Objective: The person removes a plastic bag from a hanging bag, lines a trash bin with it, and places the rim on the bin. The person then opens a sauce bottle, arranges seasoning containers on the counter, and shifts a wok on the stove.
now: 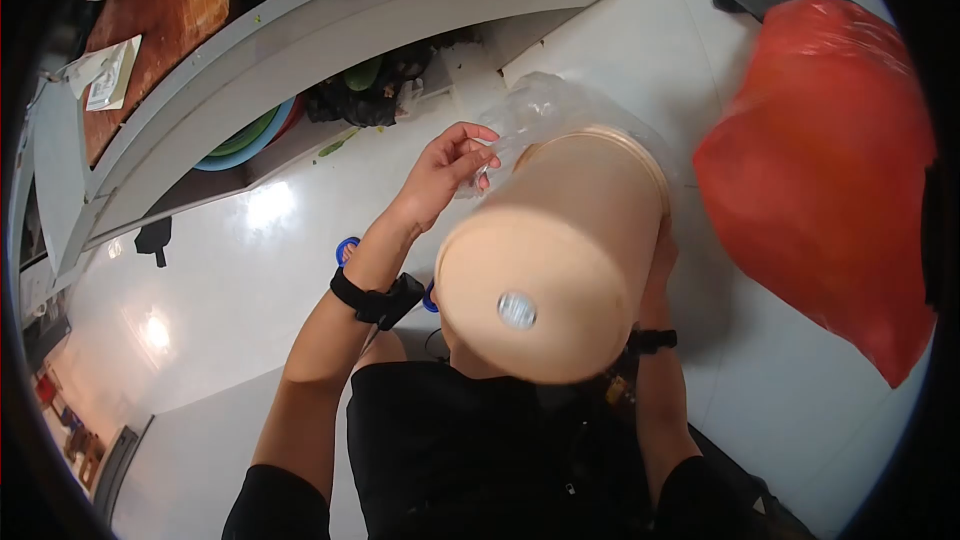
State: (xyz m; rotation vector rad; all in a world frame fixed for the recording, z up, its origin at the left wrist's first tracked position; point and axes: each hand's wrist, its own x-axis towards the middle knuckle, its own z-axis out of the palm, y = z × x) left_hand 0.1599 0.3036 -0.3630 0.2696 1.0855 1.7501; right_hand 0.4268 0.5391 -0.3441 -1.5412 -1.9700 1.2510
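A beige cylindrical trash bin is tilted with its closed base toward me, and a round sticker is on that base. Clear plastic bag film spreads around the bin's far rim. My left hand is closed, pinching the film between thumb and fingers just left of the rim. On the bin's right side, my right hand grips its wall; most of its fingers are hidden behind the bin.
A large red plastic bag sits on the white tiled floor at right. A grey counter curves across the upper left, with basins and a black bag beneath it. A wooden board lies on top.
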